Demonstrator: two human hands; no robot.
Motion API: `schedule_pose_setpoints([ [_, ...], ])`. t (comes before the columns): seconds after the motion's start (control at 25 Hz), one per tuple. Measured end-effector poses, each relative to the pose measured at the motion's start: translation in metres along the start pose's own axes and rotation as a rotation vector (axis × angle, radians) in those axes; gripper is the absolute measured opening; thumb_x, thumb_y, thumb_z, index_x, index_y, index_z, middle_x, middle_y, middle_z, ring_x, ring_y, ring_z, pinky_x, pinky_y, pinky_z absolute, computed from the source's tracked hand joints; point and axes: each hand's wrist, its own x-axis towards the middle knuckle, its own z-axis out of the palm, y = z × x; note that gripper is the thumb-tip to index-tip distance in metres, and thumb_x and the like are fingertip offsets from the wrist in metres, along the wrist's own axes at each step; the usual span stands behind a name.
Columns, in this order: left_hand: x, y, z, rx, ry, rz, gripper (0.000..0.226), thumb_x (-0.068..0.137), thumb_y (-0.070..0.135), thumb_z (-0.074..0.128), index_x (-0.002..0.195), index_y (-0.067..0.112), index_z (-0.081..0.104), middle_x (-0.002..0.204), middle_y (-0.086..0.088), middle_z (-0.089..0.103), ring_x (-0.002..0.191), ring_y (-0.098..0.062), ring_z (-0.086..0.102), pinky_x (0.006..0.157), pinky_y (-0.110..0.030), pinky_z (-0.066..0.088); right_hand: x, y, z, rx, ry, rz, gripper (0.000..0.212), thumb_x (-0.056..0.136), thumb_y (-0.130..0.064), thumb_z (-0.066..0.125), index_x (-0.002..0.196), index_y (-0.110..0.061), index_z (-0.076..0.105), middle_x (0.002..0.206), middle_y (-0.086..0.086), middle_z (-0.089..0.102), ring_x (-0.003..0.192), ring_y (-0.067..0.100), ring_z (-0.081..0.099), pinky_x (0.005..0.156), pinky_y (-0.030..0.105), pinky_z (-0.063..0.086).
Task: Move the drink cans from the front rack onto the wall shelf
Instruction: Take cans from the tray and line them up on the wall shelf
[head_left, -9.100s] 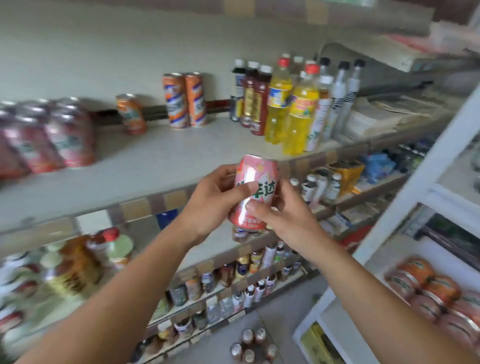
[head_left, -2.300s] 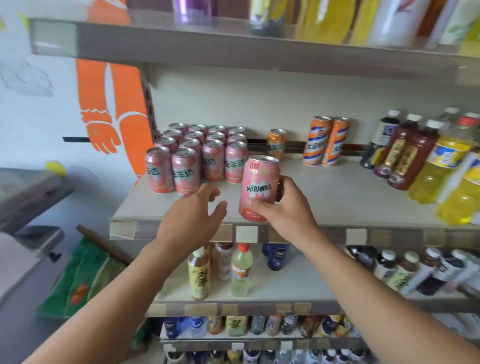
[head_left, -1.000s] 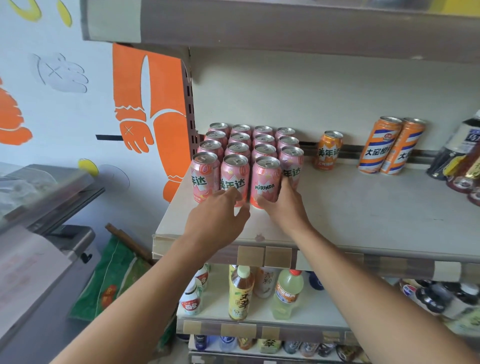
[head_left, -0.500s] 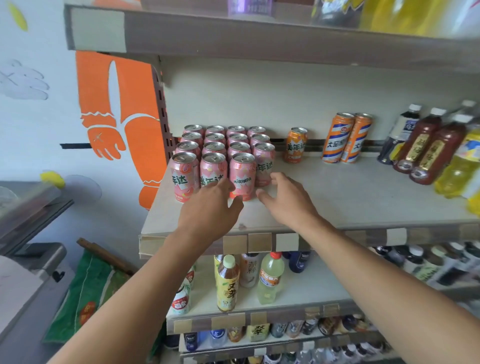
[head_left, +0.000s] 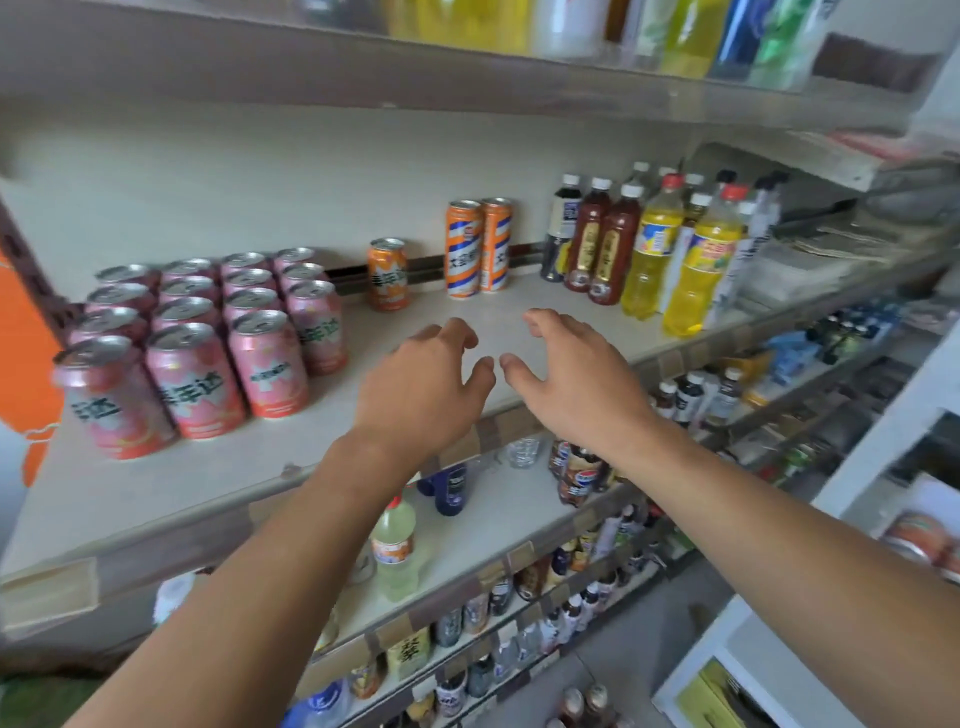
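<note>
Several pink drink cans (head_left: 208, 338) stand in tight rows at the left of the beige wall shelf (head_left: 156, 478). My left hand (head_left: 423, 395) and my right hand (head_left: 566, 384) hover side by side over the bare middle of that shelf, to the right of the cans. Both hands are empty, with fingers spread and curled. At the right edge, the white front rack (head_left: 878, 441) shows the tops of a few more pink cans (head_left: 919, 540).
A short orange can (head_left: 388, 274) and two tall orange-striped cans (head_left: 478, 249) stand at the back of the shelf. Brown and yellow bottles (head_left: 654, 254) crowd its right part. Lower shelves hold many small bottles (head_left: 519, 613). An upper shelf (head_left: 467, 78) hangs overhead.
The pink can that my right hand carried now stands in the front row of cans. Both hands have let go and drawn back to the right, and my view has swung right.
</note>
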Motion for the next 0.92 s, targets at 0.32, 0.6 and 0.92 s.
schedule_pose_setpoints([
  [0.32,0.035,0.114,0.087,-0.113,-0.122,0.236,0.033,0.093,0.045,0.047,0.119,0.026,0.054,0.114,0.001,0.063,0.102,-0.026,0.061,0.076,-0.036,0.049,-0.041,0.125,-0.052,-0.120,0.053,0.205,0.057,0.097,-0.048,0.049,0.145,-0.018,0.040,0.140,0.004,0.053,0.127,0.023,0.049,0.095,0.038,0.046],
  [0.6,0.046,0.247,0.188,-0.235,-0.324,0.422,0.028,0.092,0.046,0.048,0.110,0.026,0.055,0.108,0.000,0.065,0.098,-0.028,0.063,0.074,-0.038,0.052,-0.106,0.262,-0.089,-0.165,0.053,0.525,0.048,0.095,-0.049,0.050,0.134,-0.021,0.049,0.128,0.003,0.060,0.117,0.024,0.057,0.086,0.035,0.048],
  [0.92,0.023,0.375,0.304,-0.321,-0.542,0.605,0.030,0.093,0.043,0.051,0.114,0.022,0.056,0.109,-0.001,0.064,0.099,-0.025,0.062,0.079,-0.040,0.053,-0.192,0.397,-0.112,-0.138,0.058,0.848,0.047,0.091,-0.047,0.051,0.131,-0.021,0.051,0.122,0.008,0.060,0.109,0.029,0.061,0.086,0.043,0.053],
])
